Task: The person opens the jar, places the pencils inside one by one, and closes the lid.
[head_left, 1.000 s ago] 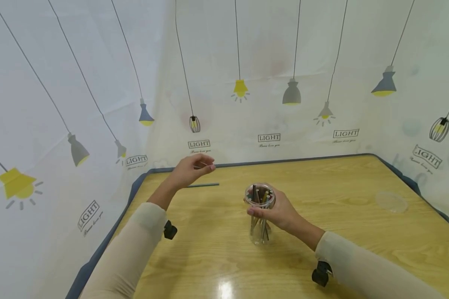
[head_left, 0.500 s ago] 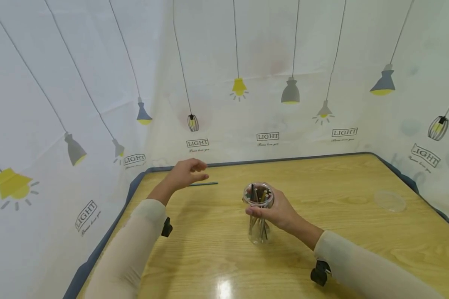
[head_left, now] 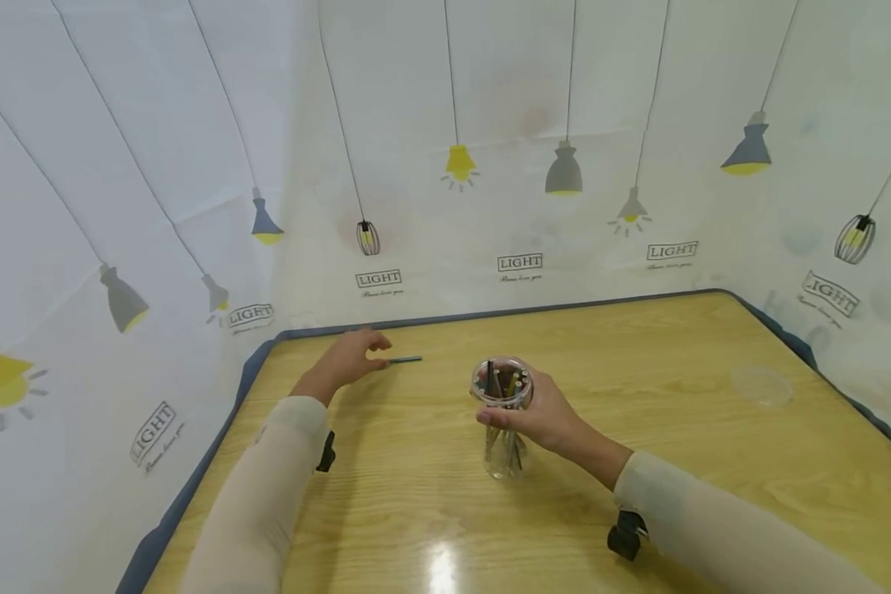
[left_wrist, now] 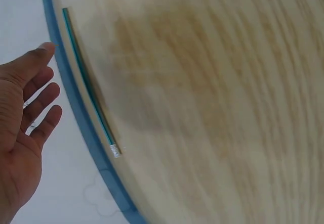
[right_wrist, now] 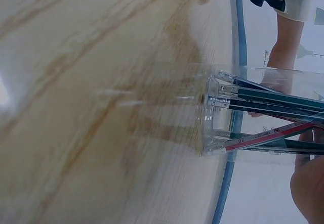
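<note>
A teal pencil [left_wrist: 91, 87] with a pale tip end lies near the table's blue-trimmed far edge. My left hand [head_left: 351, 356] is over its left part in the head view, fingers loosely bent and nothing in them. In the left wrist view the left hand [left_wrist: 20, 118] appears beside the pencil, thumb and fingers apart. My right hand [head_left: 553, 414] grips a clear jar [head_left: 499, 466] round its upper part, thumb on the near side. Several pencils [right_wrist: 273, 100] stand in the jar, mostly dark green, one red; their lower ends show through the wall.
A clear round lid [head_left: 762, 385] lies flat on the wooden table [head_left: 638, 346] at the right. White sheeting printed with lamps [head_left: 520, 190] rises behind and along both sides. Blue trim [head_left: 505, 313] runs along the table's edge.
My left hand has come down and left to the pencil, covering more of it. The right hand keeps its grip on the jar. The head view has shifted slightly.
</note>
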Motion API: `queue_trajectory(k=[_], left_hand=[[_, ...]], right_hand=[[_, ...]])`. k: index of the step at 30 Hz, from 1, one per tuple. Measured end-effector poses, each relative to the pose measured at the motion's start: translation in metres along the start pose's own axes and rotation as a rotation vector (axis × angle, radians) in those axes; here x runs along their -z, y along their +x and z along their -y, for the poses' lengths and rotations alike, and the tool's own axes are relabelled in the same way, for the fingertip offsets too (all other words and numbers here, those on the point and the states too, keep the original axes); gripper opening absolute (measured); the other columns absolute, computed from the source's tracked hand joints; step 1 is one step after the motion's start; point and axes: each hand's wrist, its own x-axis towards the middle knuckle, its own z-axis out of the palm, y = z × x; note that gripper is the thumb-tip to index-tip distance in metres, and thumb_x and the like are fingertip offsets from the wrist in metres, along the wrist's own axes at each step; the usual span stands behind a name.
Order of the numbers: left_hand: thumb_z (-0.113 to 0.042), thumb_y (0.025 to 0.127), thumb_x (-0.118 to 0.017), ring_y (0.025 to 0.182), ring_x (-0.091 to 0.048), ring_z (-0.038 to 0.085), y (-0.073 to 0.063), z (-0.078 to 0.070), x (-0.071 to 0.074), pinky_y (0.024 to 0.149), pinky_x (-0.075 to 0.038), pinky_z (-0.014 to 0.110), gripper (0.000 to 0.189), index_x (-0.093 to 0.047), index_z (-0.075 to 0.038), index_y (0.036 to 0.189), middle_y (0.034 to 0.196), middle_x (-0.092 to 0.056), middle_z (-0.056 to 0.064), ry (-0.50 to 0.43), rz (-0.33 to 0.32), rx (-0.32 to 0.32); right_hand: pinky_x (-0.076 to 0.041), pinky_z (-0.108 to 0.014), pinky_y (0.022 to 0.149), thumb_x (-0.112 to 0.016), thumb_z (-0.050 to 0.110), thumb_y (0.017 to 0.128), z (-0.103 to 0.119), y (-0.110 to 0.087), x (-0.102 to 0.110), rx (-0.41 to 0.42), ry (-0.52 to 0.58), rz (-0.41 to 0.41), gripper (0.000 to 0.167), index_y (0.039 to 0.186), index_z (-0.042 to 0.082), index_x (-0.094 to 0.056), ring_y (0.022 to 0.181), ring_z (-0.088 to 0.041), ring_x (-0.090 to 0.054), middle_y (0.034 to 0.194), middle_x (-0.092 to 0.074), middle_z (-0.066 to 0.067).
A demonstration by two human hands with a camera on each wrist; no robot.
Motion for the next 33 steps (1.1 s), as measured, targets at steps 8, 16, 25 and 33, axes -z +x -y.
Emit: queue_trajectory(k=[8,16,25,33], left_hand=[[-0.019,0.11,-0.072,0.136,-0.067,0.04,0.002,0.009,-0.015,0.117,-0.054,0.057,0.037,-0.07,-0.005,0.144,0.143,-0.072,0.017,0.094,0.019,0.067],[-0.011,0.107,-0.073,0.124,-0.073,0.035,0.009,0.01,-0.024,0.114,-0.056,0.054,0.035,-0.068,-0.006,0.142,0.126,-0.08,0.012,0.074,-0.021,0.07],[-0.005,0.105,-0.072,0.102,-0.077,0.027,0.002,0.012,-0.035,0.098,-0.062,0.05,0.03,-0.066,-0.009,0.135,0.105,-0.081,0.004,0.081,-0.073,0.042],[-0.006,0.109,-0.07,0.101,-0.077,0.026,0.002,-0.002,-0.014,0.092,-0.064,0.047,0.048,-0.051,-0.008,0.152,0.111,-0.078,0.007,-0.023,-0.146,0.067]], right_hand=[[-0.062,-0.025,0.095,-0.095,0.044,0.09,0.002,0.0,0.0,0.0,0.024,0.009,0.079,0.15,0.005,-0.06,0.117,-0.021,-0.071,0.135,-0.071,-0.02],[-0.061,-0.024,0.097,-0.095,0.036,0.09,0.001,-0.001,0.001,-0.032,0.027,0.002,0.077,0.15,0.004,-0.059,0.119,-0.023,-0.072,0.136,-0.071,-0.02],[-0.061,-0.024,0.096,-0.095,0.034,0.09,-0.003,-0.003,-0.003,-0.05,0.02,-0.007,0.075,0.15,0.004,-0.059,0.119,-0.024,-0.072,0.135,-0.072,-0.02],[-0.063,-0.026,0.092,-0.094,0.032,0.092,-0.005,-0.002,0.001,-0.009,0.022,-0.001,0.072,0.149,0.003,-0.06,0.114,-0.022,-0.072,0.131,-0.072,-0.02]])
